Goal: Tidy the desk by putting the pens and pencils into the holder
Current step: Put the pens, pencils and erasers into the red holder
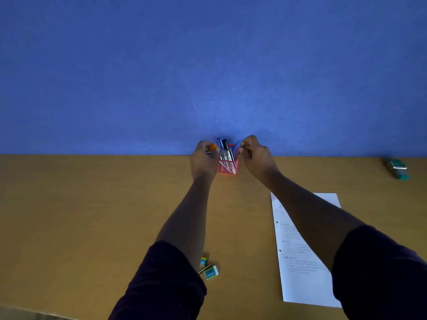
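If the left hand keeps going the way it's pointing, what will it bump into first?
Probably the pens sticking out of the red holder. The left hand sits just left of it, gripping something orange-tipped aimed toward them. Depth is unclear, so it could pass behind and reach the blue wall.

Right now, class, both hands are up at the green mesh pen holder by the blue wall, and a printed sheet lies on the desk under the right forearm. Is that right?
Not quite: the holder is red, not green, as the head view shows. The rest stands: the left hand and right hand are up at it by the blue wall, and the printed sheet lies on the desk under the right forearm.
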A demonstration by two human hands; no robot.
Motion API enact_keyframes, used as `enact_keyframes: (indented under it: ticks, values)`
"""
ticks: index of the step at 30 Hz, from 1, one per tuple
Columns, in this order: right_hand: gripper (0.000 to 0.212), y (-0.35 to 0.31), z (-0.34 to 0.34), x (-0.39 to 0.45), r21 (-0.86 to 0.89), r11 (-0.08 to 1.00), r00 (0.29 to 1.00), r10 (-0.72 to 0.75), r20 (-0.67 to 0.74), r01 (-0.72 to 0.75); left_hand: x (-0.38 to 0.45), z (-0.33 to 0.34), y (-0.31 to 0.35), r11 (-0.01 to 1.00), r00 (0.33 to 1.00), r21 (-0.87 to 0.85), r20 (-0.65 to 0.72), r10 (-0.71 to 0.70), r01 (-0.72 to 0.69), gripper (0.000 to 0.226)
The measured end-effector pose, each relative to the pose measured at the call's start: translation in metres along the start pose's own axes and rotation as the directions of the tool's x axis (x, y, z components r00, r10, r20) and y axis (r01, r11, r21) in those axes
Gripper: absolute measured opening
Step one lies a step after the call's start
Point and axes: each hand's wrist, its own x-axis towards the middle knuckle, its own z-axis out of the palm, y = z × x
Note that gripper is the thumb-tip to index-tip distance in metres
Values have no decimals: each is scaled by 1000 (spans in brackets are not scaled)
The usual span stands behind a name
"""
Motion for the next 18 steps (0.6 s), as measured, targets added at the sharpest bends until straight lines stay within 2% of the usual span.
enact_keyframes:
  ticks: [5, 9, 13, 18]
  values:
    - [7, 2, 14, 10, 31, 998, 998, 56, 1, -56, 6, 16, -6, 996, 999, 87, 44, 32, -36, 11]
    - [5, 2, 24, 19, 20, 998, 997, 66, 33, -66, 14, 25, -13, 970, 992, 226, 109, 68, -92, 15]
    - [10, 0, 30, 30, -112, 994, 997, 26, 67, -18, 18, 30, -18, 940, 988, 322, 139, 68, -109, 15]
    - [24, -1, 37, 39, -271, 962, 985, 70, 155, -26, 24, 28, -17, 946, 988, 315, 153, 32, -79, 19]
